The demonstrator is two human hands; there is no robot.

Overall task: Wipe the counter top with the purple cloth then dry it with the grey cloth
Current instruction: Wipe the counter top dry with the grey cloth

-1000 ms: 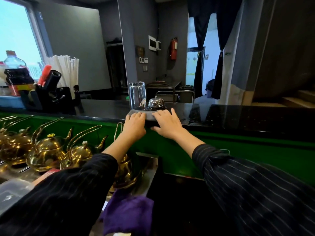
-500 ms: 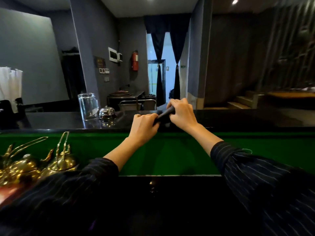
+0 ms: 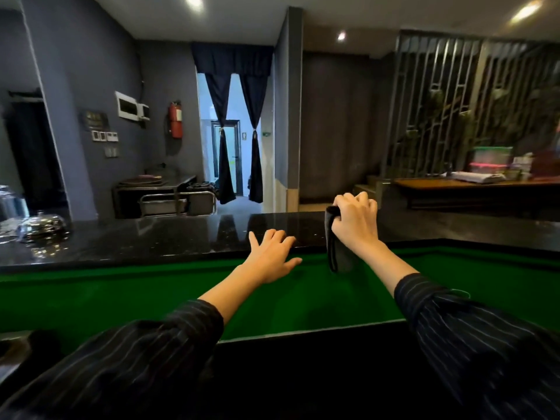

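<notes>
The black glossy counter top [image 3: 169,237] runs across the middle, above a green front panel [image 3: 121,292]. My right hand [image 3: 356,222] is shut on the folded grey cloth [image 3: 338,253], which hangs down off the counter's near edge. My left hand [image 3: 271,256] is open, fingers spread, at the counter's near edge just left of the cloth and apart from it. The purple cloth is out of view.
A silver call bell [image 3: 42,224] and a clear glass [image 3: 10,204] stand on the counter at the far left. A wooden desk with boxes [image 3: 491,174] lies beyond at the right. A dark lower surface sits under my arms.
The view swung right along the counter. My left hand let go of the grey cloth and opened. My right hand lifted the cloth, which now hangs folded.
</notes>
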